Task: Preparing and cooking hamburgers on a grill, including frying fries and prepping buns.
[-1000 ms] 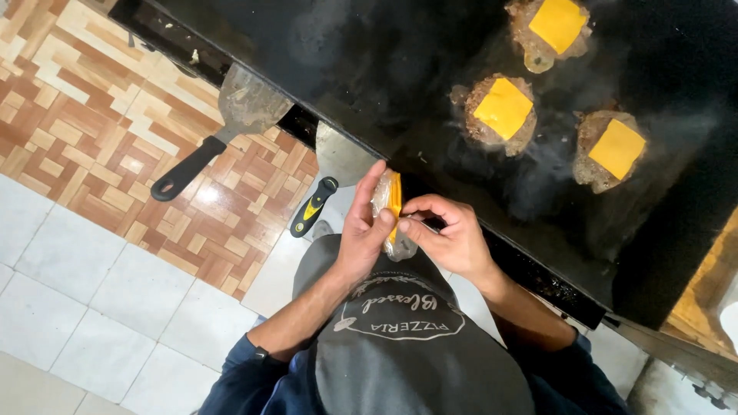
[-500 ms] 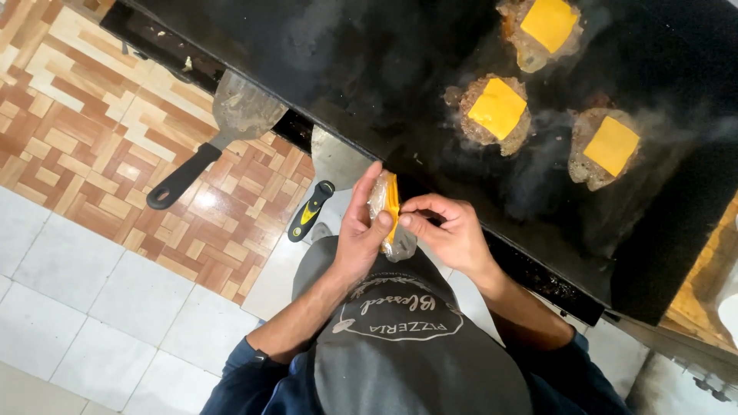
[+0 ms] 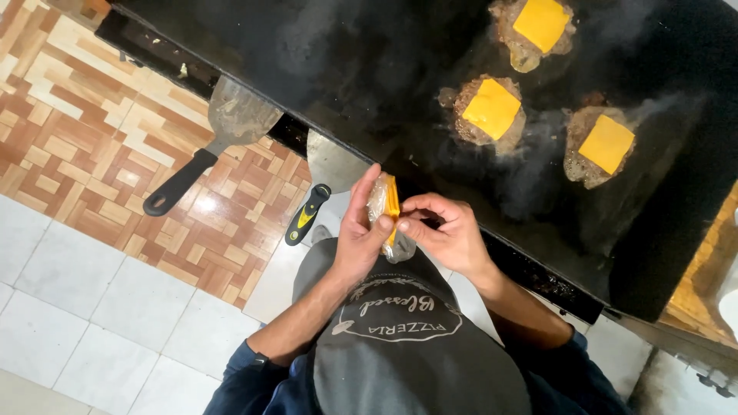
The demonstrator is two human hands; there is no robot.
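Left hand (image 3: 355, 238) grip closed around cheese pack (image 3: 386, 215), right hand (image 3: 446, 234) fingertips pinching its orange slices, above griddle (image 3: 346, 69) edge.

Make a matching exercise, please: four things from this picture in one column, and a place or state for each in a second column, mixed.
1. pack of cheese slices
2. three patties
3. black-handled spatula
4. yellow-and-black-handled scraper

a. on the griddle, each under a cheese slice
b. held between left hand and right hand
c. at the griddle edge, nearest the hands
d. at the griddle edge, farther left

Pairs: 1-b, 2-a, 3-d, 4-c
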